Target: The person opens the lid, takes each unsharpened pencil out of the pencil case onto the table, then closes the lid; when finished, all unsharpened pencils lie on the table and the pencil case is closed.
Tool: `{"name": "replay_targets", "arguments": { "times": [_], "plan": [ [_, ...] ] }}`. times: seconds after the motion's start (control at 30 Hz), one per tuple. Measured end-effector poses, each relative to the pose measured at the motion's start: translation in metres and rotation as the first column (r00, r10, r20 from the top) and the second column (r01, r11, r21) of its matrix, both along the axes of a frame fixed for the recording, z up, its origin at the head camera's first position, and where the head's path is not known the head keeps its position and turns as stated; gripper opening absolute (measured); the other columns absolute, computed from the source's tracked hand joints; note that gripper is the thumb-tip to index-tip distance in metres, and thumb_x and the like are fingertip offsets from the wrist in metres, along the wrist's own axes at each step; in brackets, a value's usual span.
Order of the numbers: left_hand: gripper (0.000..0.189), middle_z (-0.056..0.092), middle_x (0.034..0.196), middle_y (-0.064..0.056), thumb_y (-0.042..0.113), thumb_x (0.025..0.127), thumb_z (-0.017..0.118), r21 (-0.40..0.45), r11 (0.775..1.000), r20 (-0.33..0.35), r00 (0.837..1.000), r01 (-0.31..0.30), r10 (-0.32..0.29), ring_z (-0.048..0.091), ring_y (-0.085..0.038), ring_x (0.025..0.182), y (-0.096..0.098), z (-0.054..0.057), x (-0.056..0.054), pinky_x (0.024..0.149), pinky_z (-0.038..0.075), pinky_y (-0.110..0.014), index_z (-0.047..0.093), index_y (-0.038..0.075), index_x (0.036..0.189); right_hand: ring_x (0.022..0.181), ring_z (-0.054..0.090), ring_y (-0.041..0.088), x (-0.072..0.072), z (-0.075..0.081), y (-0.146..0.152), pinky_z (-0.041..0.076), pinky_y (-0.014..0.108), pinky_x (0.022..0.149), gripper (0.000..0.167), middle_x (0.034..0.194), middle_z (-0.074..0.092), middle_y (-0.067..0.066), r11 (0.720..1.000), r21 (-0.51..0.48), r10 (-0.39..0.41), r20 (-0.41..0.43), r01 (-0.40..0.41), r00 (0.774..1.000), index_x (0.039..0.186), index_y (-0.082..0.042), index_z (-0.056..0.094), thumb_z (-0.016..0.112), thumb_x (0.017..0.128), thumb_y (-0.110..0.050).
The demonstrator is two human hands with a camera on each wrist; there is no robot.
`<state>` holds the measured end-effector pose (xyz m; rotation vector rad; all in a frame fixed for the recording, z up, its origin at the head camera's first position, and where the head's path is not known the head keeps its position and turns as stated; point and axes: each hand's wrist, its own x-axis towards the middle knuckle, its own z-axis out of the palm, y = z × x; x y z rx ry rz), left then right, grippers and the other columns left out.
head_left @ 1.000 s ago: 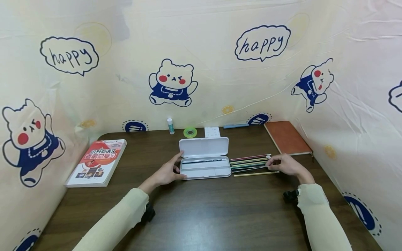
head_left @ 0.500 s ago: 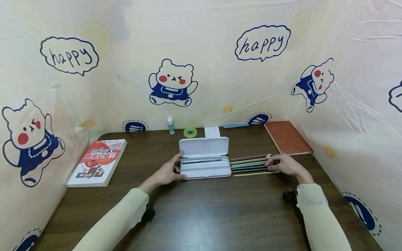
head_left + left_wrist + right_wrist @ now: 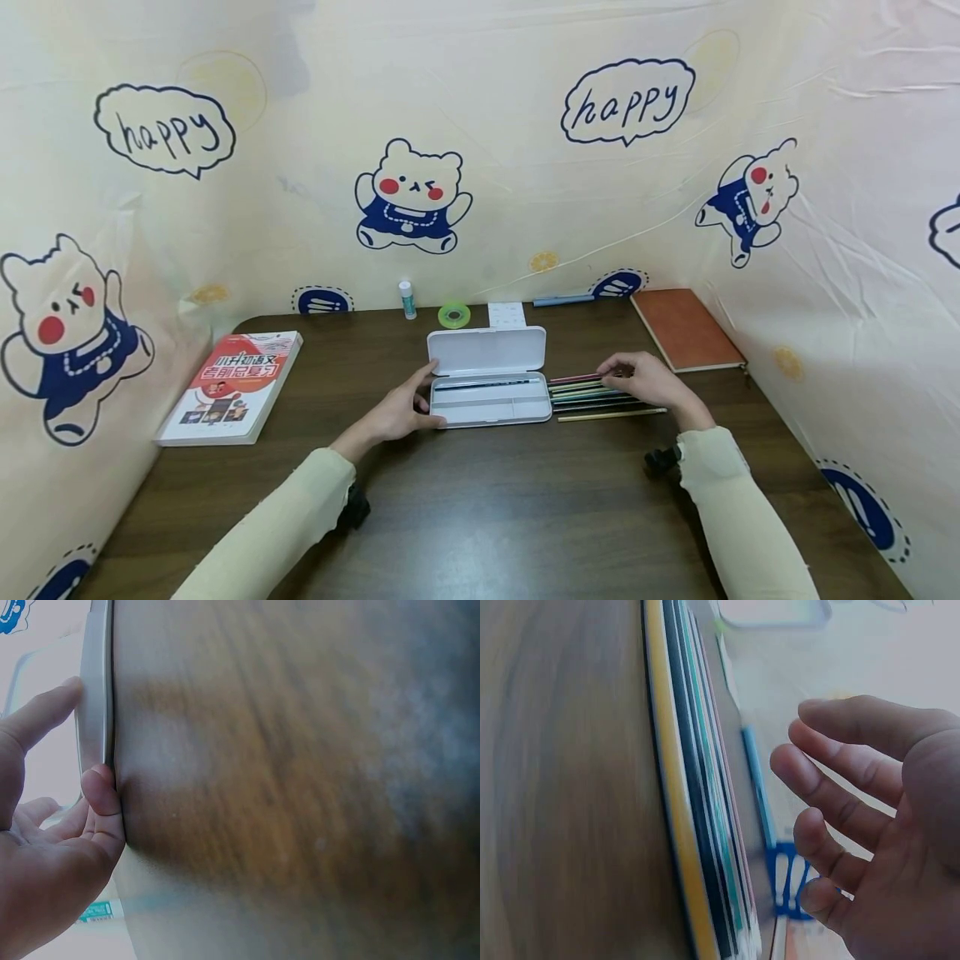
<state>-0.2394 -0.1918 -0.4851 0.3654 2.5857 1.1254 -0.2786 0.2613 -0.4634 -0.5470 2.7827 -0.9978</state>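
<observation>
A white pencil case lies unfolded on the table, with one dark pencil in its rear compartment. My left hand grips the case's left end, thumb at the front corner and fingers toward the hinge. In the left wrist view, this hand has fingertips right at the case's side. Several coloured pencils lie in a row off the case's right end, a yellow pencil nearest me. Over them hovers my right hand; the right wrist view shows its loosely bent fingers holding nothing.
A red-and-white book lies at the left, a brown notebook at the back right. Along the back edge are a glue stick, a green tape roll, a white card and a blue pen.
My right hand has come off the pencils' right ends and shifted left and slightly back above them. My left hand and the case have stayed in place.
</observation>
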Motion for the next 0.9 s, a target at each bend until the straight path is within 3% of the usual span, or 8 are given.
{"name": "replay_targets", "arguments": {
  "times": [0.27, 0.57, 0.9],
  "plan": [
    [0.104, 0.046, 0.151, -0.013, 0.026, 0.084, 0.082, -0.003, 1.000, -0.003, 1.000, 0.001, -0.001, 0.056, -0.016, 0.094, 0.000, -0.001, 0.000, 0.081, 0.046, -0.030, 0.013, 0.023, 0.161, 0.083, 0.059, 0.014, -0.004, 0.002, -0.041, 0.047, 0.029, 0.075, 0.017, 0.096, 0.073, 0.000, 0.998, 0.002, 0.062, -0.040, -0.062, 0.997, 0.107, -0.013, 0.075, 0.071, 0.092, -0.021],
    [0.104, 0.046, 0.151, -0.014, 0.026, 0.084, 0.082, -0.004, 1.000, -0.005, 1.000, -0.002, 0.002, 0.056, -0.017, 0.094, 0.000, 0.000, 0.000, 0.080, 0.046, -0.030, 0.013, 0.024, 0.161, 0.079, 0.057, 0.014, -0.003, -0.002, -0.082, 0.046, 0.029, 0.071, 0.017, 0.098, 0.074, -0.001, 0.992, -0.015, 0.127, -0.006, -0.127, 0.992, 0.108, -0.014, 0.075, 0.071, 0.092, -0.019],
    [0.103, 0.046, 0.151, -0.013, 0.026, 0.084, 0.082, -0.009, 1.000, -0.008, 1.000, -0.004, 0.004, 0.056, -0.017, 0.094, 0.001, 0.000, 0.000, 0.080, 0.046, -0.030, 0.013, 0.024, 0.161, 0.070, 0.049, 0.013, -0.007, -0.010, -0.106, 0.040, 0.027, 0.064, 0.023, 0.095, 0.073, 0.001, 0.982, 0.026, 0.186, -0.012, -0.185, 0.983, 0.114, -0.011, 0.074, 0.071, 0.093, -0.019]
  ]
}}
